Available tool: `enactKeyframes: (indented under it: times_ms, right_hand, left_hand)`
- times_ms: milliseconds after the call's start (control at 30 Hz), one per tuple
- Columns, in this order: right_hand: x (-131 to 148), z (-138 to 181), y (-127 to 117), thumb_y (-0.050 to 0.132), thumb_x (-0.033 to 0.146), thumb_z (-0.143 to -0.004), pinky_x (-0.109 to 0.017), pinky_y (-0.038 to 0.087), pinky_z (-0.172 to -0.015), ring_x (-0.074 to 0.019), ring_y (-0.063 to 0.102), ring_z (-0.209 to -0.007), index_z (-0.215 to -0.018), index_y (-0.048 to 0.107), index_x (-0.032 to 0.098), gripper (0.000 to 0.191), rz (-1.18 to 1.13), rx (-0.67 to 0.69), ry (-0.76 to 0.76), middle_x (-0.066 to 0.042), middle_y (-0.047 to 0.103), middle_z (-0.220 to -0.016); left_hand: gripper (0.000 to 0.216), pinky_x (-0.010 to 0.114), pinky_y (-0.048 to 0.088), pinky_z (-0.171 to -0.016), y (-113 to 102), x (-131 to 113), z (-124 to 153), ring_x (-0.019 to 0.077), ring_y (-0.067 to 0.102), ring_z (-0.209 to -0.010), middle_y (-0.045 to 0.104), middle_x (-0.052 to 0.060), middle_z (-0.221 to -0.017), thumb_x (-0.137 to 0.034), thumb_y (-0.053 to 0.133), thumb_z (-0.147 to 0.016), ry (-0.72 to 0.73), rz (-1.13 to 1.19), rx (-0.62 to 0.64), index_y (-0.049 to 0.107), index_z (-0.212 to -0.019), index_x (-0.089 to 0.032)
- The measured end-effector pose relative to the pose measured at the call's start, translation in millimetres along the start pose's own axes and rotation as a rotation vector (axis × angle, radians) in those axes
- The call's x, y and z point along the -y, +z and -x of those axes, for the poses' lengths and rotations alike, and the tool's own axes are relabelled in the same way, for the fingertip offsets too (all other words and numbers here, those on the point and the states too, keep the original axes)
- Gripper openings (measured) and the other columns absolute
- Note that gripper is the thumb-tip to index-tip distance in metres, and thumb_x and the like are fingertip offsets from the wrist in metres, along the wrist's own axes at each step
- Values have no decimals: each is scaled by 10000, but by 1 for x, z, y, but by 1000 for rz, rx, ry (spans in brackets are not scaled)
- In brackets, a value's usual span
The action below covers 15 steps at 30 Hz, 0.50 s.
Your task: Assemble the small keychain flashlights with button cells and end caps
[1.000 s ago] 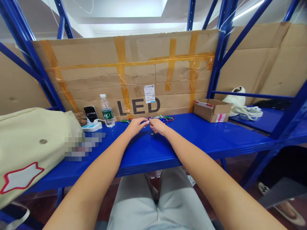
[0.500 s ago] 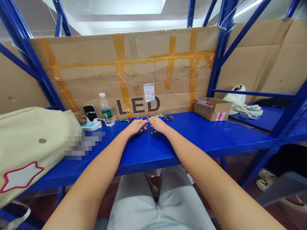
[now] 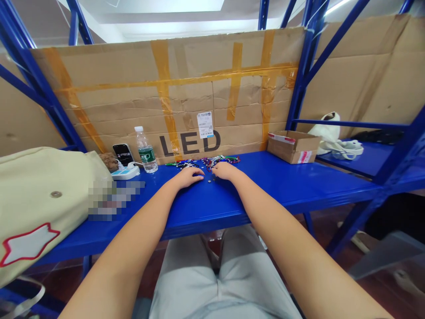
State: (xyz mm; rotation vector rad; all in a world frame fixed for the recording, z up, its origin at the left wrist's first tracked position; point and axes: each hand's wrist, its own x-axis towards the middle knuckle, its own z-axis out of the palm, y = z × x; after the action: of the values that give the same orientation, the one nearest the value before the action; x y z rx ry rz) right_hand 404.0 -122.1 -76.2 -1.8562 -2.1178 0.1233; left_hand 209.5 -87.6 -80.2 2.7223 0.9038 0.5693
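Cardboard backdrop [image 3: 116, 88], black "LED" — left hand [image 3: 188, 176], right hand [image 3: 226, 170] on blue shelf [image 3: 282, 186]

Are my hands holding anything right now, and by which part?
Left hand lies flat on the shelf, holding nothing. Right hand rests at the pile of coloured clips; whether it pinches one cannot be told.
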Motion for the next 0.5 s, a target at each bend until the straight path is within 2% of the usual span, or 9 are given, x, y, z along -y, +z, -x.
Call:
enactKeyframes:
  times_ms: [67, 200, 300, 333, 367, 433, 500]
  right_hand:
    - [-4, 2, -2, 465, 304, -860, -345, 446, -825, -274, 615, -957, -950, 698, 119, 311, 23, 3, 75, -177, 662, -1049]
    - [-4, 10, -8, 553, 307, -805, -411, 442, -860, -319, 597, -1015, -995, 683, 123, 294, 45, 52, 205, -200, 630, -1115]
    - [6, 27, -25, 572, 346, -804, -417, 428, -883, -325, 575, -1047, -948, 666, 98, 302, -89, 37, 241, -210, 619, -1105]
    - [11, 37, -33, 574, 353, -806, -400, 435, -870, -311, 576, -1032, -912, 656, 88, 298, -241, -23, 198, -209, 627, -1059]
    - [17, 50, -40, 560, 375, -822, -378, 446, -841, -296, 580, -1005, -908, 643, 78, 320, -464, -95, 35, -207, 632, -1014]
    - [30, 85, -50, 480, 484, -861, -310, 473, -764, -223, 596, -912, -910, 625, 137, 379, -600, -118, -127, -127, 648, -917]
    - [40, 132, -51, 448, 569, -852, -285, 488, -651, -188, 599, -776, -894, 619, 209, 401, -701, -101, -272, -62, 635, -788]
  left_hand:
    - [201, 305, 423, -923, -2, -1, 0, 206, 605, -995, 693, 57, -1038, -275, 583, -790, 40, -62, 37, 692, -937, -190]
    - [205, 310, 430, -899, -4, -4, -2, 211, 610, -971, 699, 64, -1022, -254, 591, -799, 84, -139, 66, 704, -958, -192]
    - [219, 309, 431, -899, -5, -5, -2, 209, 606, -971, 698, 61, -1027, -257, 590, -805, 102, -180, 73, 701, -982, -189]
    - [225, 305, 430, -903, -5, -5, -1, 206, 605, -974, 696, 60, -1035, -259, 585, -810, 104, -187, 76, 698, -991, -187]
    - [230, 301, 430, -906, -5, -5, -1, 203, 605, -977, 695, 57, -1042, -260, 577, -816, 105, -190, 78, 695, -999, -185]
    - [234, 293, 432, -911, -5, -3, 0, 196, 607, -979, 693, 51, -1052, -260, 566, -824, 103, -184, 77, 691, -1007, -184]
    - [232, 288, 431, -921, -4, 0, 0, 193, 609, -986, 692, 46, -1063, -257, 563, -825, 98, -168, 69, 689, -1005, -182]
